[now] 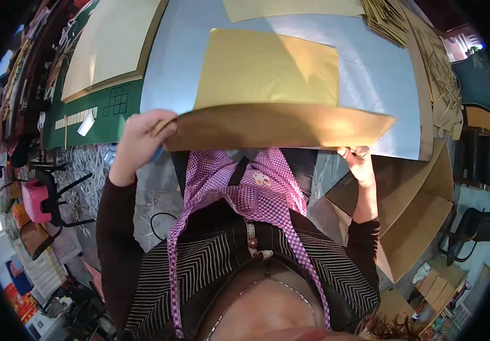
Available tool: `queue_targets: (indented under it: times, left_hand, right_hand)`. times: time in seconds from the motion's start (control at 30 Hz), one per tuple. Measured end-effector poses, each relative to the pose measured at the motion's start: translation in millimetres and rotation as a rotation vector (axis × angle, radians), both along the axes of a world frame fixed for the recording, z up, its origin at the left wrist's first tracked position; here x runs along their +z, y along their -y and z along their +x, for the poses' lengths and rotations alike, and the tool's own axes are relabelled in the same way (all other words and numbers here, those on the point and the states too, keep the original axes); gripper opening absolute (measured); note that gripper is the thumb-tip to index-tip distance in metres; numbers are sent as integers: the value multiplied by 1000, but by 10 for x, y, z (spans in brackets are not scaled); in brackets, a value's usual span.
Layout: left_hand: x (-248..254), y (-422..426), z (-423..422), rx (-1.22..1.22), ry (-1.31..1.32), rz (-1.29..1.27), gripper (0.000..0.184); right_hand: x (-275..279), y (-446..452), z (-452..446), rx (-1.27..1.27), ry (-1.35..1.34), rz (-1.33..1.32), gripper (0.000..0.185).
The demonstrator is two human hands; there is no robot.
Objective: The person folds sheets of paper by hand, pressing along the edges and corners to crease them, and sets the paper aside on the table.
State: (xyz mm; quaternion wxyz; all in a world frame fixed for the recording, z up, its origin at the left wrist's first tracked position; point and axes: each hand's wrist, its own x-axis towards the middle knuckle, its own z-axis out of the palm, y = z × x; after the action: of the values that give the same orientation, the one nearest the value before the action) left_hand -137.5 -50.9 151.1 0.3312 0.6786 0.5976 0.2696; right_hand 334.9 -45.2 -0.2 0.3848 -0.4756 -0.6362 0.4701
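Observation:
A brown paper sheet [267,126] is held up at the table's near edge, bowed along its length and slightly blurred. My left hand [145,133] is closed on its left end, thumb and fingers pinching the edge. At the lower right, my right hand [357,162] grips the same sheet by its near edge, part of the fingers hidden behind it. Just beyond lies a yellow-tan sheet [267,68], flat on the pale blue tabletop [171,62]; the raised sheet hides its near border.
A stack of pale sheets [114,45] rests on the green mat [126,108] at left. Folded brown pieces [384,20] are piled at the far right. An open cardboard box [415,221] stands by my right arm. A pink-seated chair [35,199] is at left.

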Motion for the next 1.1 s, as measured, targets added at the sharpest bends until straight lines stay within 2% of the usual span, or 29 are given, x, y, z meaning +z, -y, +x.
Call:
queue_targets:
  times: [0.03, 0.1, 0.13, 0.2, 0.27, 0.3, 0.37, 0.4, 0.47, 0.5, 0.57, 0.6, 0.7, 0.77, 0.8, 0.9, 0.97, 1.1]
  left_hand:
    - [16, -106, 17, 4, -1, -3, 12]
    - [1, -363, 37, 86, 71, -180, 15]
    - [-39, -511, 48, 91, 68, -186, 15]
    - [-123, -851, 74, 109, 321, -351, 24]
    - [-186, -1170, 209, 79, 680, -395, 30]
    - [-286, -1353, 164, 89, 678, -393, 30]
    - [-680, -1710, 33, 72, 1041, -570, 35]
    - [-926, -1829, -9, 81, 1044, -567, 35]
    - [-1296, -1943, -33, -167, 1597, -789, 39]
    - [-1399, -1913, -25, -153, 1603, -787, 39]
    - [-1454, -1713, 74, 168, 1412, -723, 47]
    - [-1471, -1653, 50, 188, 1417, -727, 47]
    - [-1492, -1473, -98, 171, 1400, -717, 54]
    - [-1490, -1405, -228, 26, 1322, -751, 64]
    - [-1493, -1364, -257, 43, 1329, -750, 64]
    - [-1508, -1304, -251, 40, 1284, -753, 62]
    - [-1531, -1326, -199, 47, 1290, -754, 52]
    - [-1442, -1438, -5, 62, 1280, -630, 43]
  right_hand:
    - [18, -5, -23, 4, -1, -3, 8]
    - [53, -34, -64, -107, -83, -67, 5]
    - [70, -72, -96, -156, -34, -76, 7]
    - [188, -184, -172, -201, -38, -176, 9]
    - [201, -318, -207, -274, 19, -331, 14]
    - [192, -389, -226, -264, 18, -334, 14]
    - [180, -544, -271, -320, 153, -333, 14]
    - [104, -601, -253, -317, 187, -297, 15]
    - [119, -680, -311, -314, 190, -345, 15]
    - [117, -701, -339, -322, 193, -391, 16]
    - [74, -731, -309, -294, 226, -396, 16]
    - [79, -737, -307, -309, 243, -393, 17]
    - [147, -773, -298, -293, 224, -500, 18]
    - [189, -779, -326, -325, 233, -501, 17]
    - [171, -782, -289, -305, 232, -510, 18]
    - [169, -783, -316, -320, 213, -509, 18]
    - [154, -784, -271, -301, 220, -520, 18]
    - [157, -765, -238, -267, 152, -489, 17]
